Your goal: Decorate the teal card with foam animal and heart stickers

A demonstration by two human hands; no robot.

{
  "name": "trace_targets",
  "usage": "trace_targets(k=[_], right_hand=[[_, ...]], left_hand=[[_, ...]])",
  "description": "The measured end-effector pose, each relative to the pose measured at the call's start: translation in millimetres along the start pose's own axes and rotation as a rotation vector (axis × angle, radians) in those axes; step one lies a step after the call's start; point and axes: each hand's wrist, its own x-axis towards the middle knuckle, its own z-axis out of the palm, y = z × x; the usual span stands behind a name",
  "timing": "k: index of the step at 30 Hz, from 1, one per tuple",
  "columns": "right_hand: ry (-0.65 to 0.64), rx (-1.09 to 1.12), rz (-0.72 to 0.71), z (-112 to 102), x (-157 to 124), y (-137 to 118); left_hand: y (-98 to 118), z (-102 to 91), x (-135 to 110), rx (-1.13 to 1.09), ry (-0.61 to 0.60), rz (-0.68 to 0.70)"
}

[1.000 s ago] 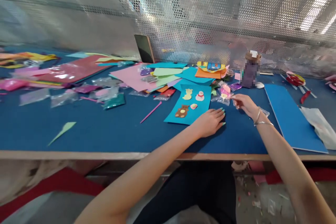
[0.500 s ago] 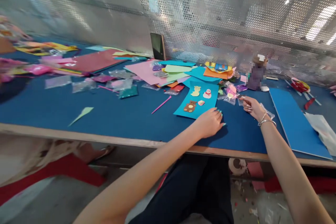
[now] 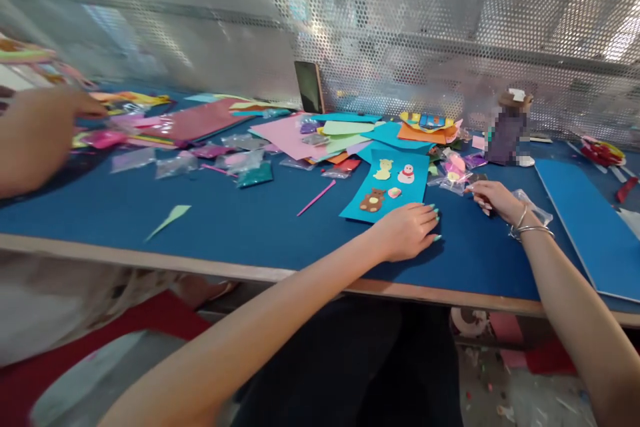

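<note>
My left hand [image 3: 407, 230] lies flat, fingers stretched, on the near right corner of a cyan card [image 3: 417, 193]. Stuck on the card are a brown bear [image 3: 373, 200], a yellow duck [image 3: 384, 169], a snowman [image 3: 407, 173] and a small pink piece [image 3: 395, 193]. My right hand [image 3: 493, 200], with bangles on the wrist, rests to the right of the card. Its fingers are drawn together and point at a heap of small clear packets [image 3: 453, 177]. What they pinch, if anything, is hidden. A clear bag [image 3: 535, 205] lies under that wrist.
Another person's hand [image 3: 40, 133] reaches in at far left, blurred. A phone [image 3: 309, 87] leans on the perforated screen behind a pile of coloured paper [image 3: 300, 137]. A blue sheet [image 3: 585, 213] lies right; a pink stick [image 3: 316, 198] and green scrap [image 3: 167, 220] lie left.
The view has swung left, bringing another person's hand in at the far left. My right hand has sunk closer to the table. My left hand stays on the card.
</note>
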Motion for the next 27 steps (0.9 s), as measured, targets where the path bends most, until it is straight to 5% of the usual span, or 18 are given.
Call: trace_targets(k=[12,21,27], right_hand=[[0.235,-0.205,-0.04,5,-1,13],[0.312,-0.394,-0.075,10,-6,19],[0.245,-0.601,-0.155,21,-6,14]], left_hand=[[-16,7.7,14,-0.037,0.011,-0.012],[-14,8.9,17,-0.103,-0.027,0.014],[-24,7.2,3,-0.144,0.009,0.003]])
